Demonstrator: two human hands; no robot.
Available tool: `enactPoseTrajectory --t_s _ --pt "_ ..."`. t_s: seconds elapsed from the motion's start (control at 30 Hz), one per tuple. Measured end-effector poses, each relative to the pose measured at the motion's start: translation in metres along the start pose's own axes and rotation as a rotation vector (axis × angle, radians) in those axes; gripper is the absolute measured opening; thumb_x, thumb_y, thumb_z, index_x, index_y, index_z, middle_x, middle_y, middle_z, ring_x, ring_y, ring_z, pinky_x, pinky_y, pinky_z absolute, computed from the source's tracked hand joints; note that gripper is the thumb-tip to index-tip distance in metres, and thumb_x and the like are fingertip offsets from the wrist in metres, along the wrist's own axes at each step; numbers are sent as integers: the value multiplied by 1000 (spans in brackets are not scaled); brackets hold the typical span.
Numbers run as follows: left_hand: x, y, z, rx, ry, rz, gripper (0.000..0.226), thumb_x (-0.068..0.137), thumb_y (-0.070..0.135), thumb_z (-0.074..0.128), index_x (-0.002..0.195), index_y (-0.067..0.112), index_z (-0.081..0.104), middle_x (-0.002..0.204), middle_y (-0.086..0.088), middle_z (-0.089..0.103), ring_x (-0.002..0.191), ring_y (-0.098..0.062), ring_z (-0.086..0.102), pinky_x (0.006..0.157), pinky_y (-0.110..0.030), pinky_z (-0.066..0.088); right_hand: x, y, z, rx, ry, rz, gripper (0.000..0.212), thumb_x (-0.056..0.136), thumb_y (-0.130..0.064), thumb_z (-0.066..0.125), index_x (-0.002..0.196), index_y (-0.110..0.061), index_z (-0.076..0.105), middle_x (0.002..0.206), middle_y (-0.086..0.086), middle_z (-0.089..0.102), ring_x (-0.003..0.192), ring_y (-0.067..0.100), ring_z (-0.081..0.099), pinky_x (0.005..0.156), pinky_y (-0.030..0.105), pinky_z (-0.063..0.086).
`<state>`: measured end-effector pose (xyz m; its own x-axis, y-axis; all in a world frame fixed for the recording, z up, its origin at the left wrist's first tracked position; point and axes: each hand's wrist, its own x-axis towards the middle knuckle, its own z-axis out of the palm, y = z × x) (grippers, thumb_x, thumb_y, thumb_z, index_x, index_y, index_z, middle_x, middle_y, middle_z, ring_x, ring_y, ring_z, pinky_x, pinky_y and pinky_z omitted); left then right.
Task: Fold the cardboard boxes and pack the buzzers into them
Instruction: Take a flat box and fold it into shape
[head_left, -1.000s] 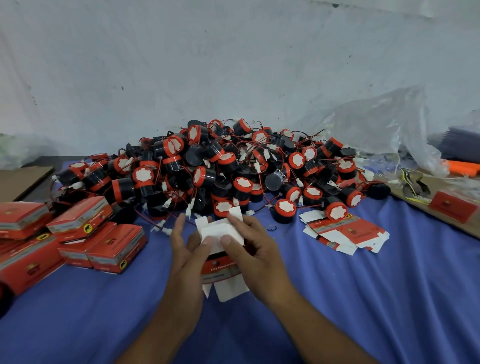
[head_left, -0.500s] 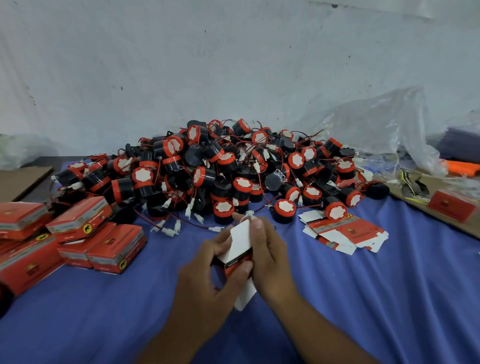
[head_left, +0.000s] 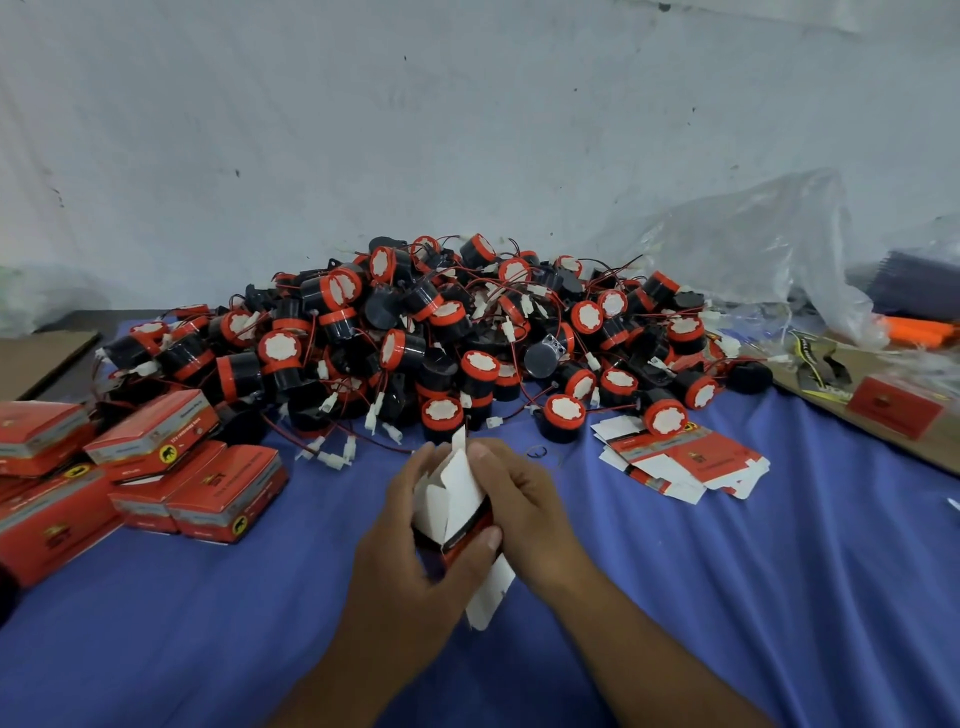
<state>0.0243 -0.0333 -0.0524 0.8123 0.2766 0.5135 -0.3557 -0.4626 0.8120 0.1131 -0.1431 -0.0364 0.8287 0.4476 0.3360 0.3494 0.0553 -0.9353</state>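
Left hand (head_left: 410, 561) grips the lower red part of a half-folded cardboard box (head_left: 457, 493), thumb curled across its near face, while the right hand (head_left: 524, 504) pinches the box's upper white flaps from the right. The box is held just above the blue cloth (head_left: 779, 597), near centre; its underside is hidden, so whether it is tucked shut cannot be told. At the far left a brown cardboard sheet (head_left: 41, 358) lies on the dark tabletop beside the cloth's edge. Nearer, finished red boxes (head_left: 156, 431) sit stacked and touching in a cluster at the left. A heap of buzzers (head_left: 441, 332) with red rims and loose wires fills the far middle, against a pale wall (head_left: 467, 130). Right of the hands, flat box blanks (head_left: 685, 462) lie fanned at the foot of the heap. A crumpled clear plastic bag (head_left: 753, 249) rises far right, above another cardboard sheet (head_left: 935, 447). A broad stretch of cloth lies between the right forearm and that sheet.
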Motion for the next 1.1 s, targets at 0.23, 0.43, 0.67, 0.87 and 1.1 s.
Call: enactPoseTrajectory --t_s 0.23,0.43,0.67,0.87,1.1 --pt "0 4 2 -85 -249 87 65 96 61 42 151 30 29 158 19 27 147 -6 24 116 -23 27 -3 -4 -3 8 107 -29 61 97 -62 39 92 -6 63 81 16 68 75 31 65 69 42 53" --pt "5 10 -2 -75 -251 57 52 94 44 55 144 36 40 148 29 39 142 0 33 113 -20 32 -2 -3 -5 121 378 -14 43 103 -36 51 67 -13 54 60 7 54 57 18 50 55 35 45" --pt "-4 14 9 -299 -246 40 48 88 33 64 129 15 46 150 10 39 127 -7 53 82 -15 53 -3 -4 0 359 294 1 28 91 -35 57 64 -27 53 59 -6 52 54 10 49 52 28 45" --pt "3 2 3 122 -46 86 31 73 55 65 95 39 52 117 10 47 110 1 49 83 -2 37 3 -10 8 94 289 420 56 98 -58 43 83 -12 70 90 11 72 94 33 68 93 52 53" --pt "13 -13 0 350 85 113 31 90 54 45 98 29 61 115 3 47 107 -18 43 93 -19 32 2 -21 1 219 -190 572 42 99 -47 51 113 -15 72 107 8 75 100 22 71 91 34 55"
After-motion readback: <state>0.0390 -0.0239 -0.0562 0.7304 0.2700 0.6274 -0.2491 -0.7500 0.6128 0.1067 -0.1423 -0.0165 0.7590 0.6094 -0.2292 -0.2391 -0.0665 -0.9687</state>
